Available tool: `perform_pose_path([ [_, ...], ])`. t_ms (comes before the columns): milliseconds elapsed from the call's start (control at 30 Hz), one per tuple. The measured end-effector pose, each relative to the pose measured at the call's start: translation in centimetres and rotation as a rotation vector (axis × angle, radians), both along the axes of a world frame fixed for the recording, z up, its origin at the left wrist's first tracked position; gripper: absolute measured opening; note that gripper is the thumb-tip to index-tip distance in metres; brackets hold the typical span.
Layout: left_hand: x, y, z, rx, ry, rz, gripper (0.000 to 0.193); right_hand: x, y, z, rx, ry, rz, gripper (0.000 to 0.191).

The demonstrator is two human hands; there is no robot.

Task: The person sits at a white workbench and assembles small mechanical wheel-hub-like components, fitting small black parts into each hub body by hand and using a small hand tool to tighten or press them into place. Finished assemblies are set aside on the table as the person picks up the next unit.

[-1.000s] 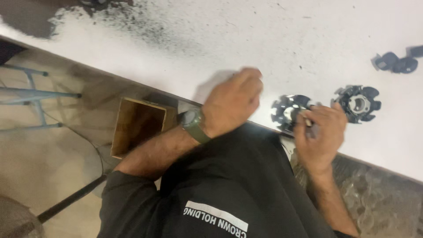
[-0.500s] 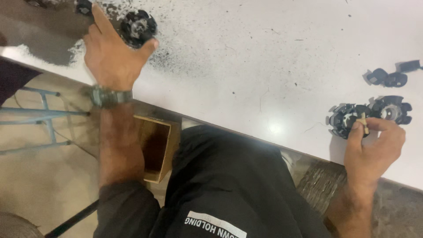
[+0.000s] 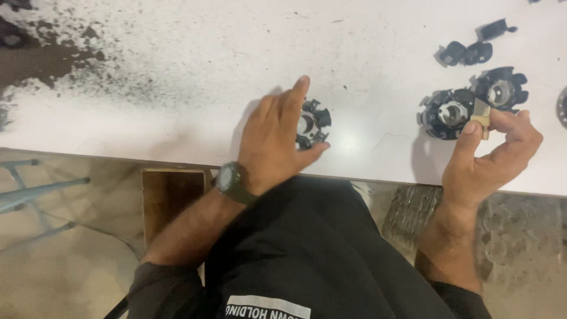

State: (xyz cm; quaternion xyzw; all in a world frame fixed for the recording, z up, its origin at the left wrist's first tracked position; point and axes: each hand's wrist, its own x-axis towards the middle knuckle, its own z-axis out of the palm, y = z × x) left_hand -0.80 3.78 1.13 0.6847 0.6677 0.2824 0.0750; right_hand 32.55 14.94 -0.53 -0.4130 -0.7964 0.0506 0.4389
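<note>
Presently left hand [image 3: 271, 142] grips one black ring part [image 3: 312, 124] on the table [image 3: 177, 71]; right hand [image 3: 493, 153] pinches a tan clip [image 3: 481, 115] beside two rings [image 3: 452, 113] awaiting fitting.

Ring part [image 3: 313, 124] on table [image 3: 177, 71], two ring parts [image 3: 472, 103] right, clips [image 3: 466, 52] behind

Black matt plastic ring [image 3: 313, 124], smooth white soot-speckled tabletop [image 3: 195, 59], bare wooden box [image 3: 168, 198]
</note>
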Motion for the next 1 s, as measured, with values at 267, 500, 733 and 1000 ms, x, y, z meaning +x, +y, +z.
perform_pose_path([
  [267,3.1,-0.9,2.2,0.203,0.042,-0.183,0.064,-6.0,-4.4,-0.3,-0.108,0.495,0.26,0.024],
  [500,2.5,-0.1,2.6,-0.073,-0.082,-0.122,0.03,-10.4,-7.1,0.3,-0.373,0.153,0.336,0.024],
  [733,2.2,-0.8,1.4,0.076,-0.149,-0.078,0.015,-12.1,-7.0,1.0,-0.217,-0.03,0.328,0.027],
  [1000,1.8,-1.0,1.2,0.09,-0.167,-0.063,0.016,-12.4,-6.9,2.5,-0.21,-0.098,0.335,0.028],
])
